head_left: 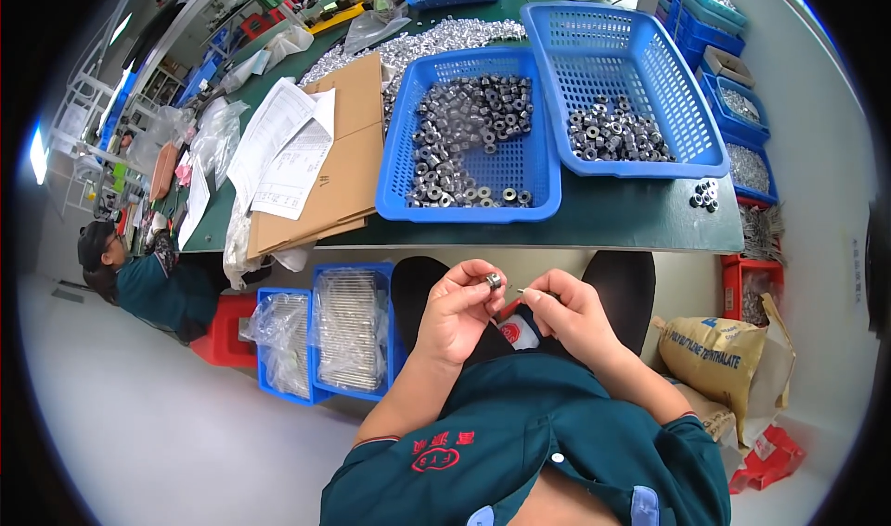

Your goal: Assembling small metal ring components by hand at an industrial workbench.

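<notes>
In front of my body, just off the table's near edge, my left hand (pixel 461 308) pinches a small dark metal ring-shaped part (pixel 493 281) between thumb and fingertips. To its right my right hand (pixel 568 309) is closed on a thin, short pin-like piece (pixel 522 290), too small to make out fully. The pin's tip points at the ring and stays a little apart from it. Beyond my hands a blue basket (pixel 469 214) holds many similar metal rings (pixel 445 127). A second blue basket (pixel 640 168), right of it, holds a smaller heap (pixel 617 132).
Several loose rings (pixel 703 196) lie at the table's right corner. Cardboard (pixel 353 155) and papers (pixel 288 150) lie left of the baskets, before a silvery heap of parts (pixel 445 39). Blue crates (pixel 351 331) stand below left; a sack (pixel 715 354) stands right. A co-worker (pixel 148 280) sits far left.
</notes>
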The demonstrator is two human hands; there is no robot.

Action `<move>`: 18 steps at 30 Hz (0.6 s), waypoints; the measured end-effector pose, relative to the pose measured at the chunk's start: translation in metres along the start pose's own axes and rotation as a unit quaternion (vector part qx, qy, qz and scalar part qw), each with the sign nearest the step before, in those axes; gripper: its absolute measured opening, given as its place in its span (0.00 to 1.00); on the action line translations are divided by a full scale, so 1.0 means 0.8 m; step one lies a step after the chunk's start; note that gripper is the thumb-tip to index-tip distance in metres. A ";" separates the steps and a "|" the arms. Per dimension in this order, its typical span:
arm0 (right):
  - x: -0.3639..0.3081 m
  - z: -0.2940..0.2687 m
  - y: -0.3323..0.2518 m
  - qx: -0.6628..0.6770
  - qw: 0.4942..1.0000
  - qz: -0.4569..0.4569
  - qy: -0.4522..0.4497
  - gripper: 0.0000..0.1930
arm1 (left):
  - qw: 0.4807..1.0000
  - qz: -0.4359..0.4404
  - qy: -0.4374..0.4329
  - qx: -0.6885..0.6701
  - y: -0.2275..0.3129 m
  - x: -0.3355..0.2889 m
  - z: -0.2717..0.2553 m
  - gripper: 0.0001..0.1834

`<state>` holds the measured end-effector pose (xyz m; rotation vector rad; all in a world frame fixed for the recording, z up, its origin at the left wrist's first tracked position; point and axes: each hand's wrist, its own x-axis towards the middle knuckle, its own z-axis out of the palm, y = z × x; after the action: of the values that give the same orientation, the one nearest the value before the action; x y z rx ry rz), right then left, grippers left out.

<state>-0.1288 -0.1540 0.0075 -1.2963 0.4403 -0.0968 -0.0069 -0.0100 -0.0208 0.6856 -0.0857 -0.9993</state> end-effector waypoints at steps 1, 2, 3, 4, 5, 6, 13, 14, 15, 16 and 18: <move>0.000 0.000 0.002 -0.066 0.997 -0.026 0.008 0.09 | 1.000 -0.001 0.001 0.001 -0.001 -0.001 0.002 0.09; 0.000 0.002 0.000 -0.064 0.998 -0.026 0.008 0.09 | 0.999 -0.016 -0.005 -0.030 -0.002 -0.003 0.004 0.09; -0.001 0.004 -0.004 -0.099 0.994 -0.053 0.011 0.08 | 0.998 -0.029 -0.012 -0.060 -0.004 -0.004 0.006 0.08; -0.002 0.005 -0.005 -0.133 0.988 -0.080 0.015 0.08 | 0.998 -0.030 -0.011 -0.060 -0.006 -0.005 0.005 0.08; -0.003 0.005 -0.005 -0.132 0.988 -0.080 0.015 0.08 | 0.998 -0.032 -0.008 -0.054 -0.007 -0.005 0.006 0.08; -0.002 0.006 -0.004 -0.145 0.984 -0.100 0.014 0.07 | 0.998 -0.034 -0.004 -0.048 -0.008 -0.005 0.006 0.08; 0.004 0.004 0.013 -0.223 0.953 -0.205 0.032 0.04 | 0.999 0.018 0.010 0.028 -0.017 -0.011 0.006 0.10; 0.007 0.004 0.015 -0.222 0.953 -0.206 0.031 0.04 | 0.998 0.029 0.022 0.043 -0.018 -0.012 0.007 0.10; 0.010 0.003 0.015 -0.316 0.895 -0.312 0.051 0.03 | 0.997 0.040 0.034 0.058 -0.018 -0.012 0.008 0.09; 0.011 0.002 0.014 -0.403 0.815 -0.410 0.070 0.04 | 0.997 0.041 0.033 0.058 -0.018 -0.012 0.009 0.09; 0.010 -0.001 0.008 -0.458 0.785 -0.412 0.065 0.05 | 0.994 0.053 0.043 0.082 -0.017 -0.010 0.011 0.09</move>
<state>-0.1232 -0.1554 -0.0008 -2.3998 -0.0425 -0.7959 -0.0250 -0.0131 -0.0197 0.8637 -0.1294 -0.8655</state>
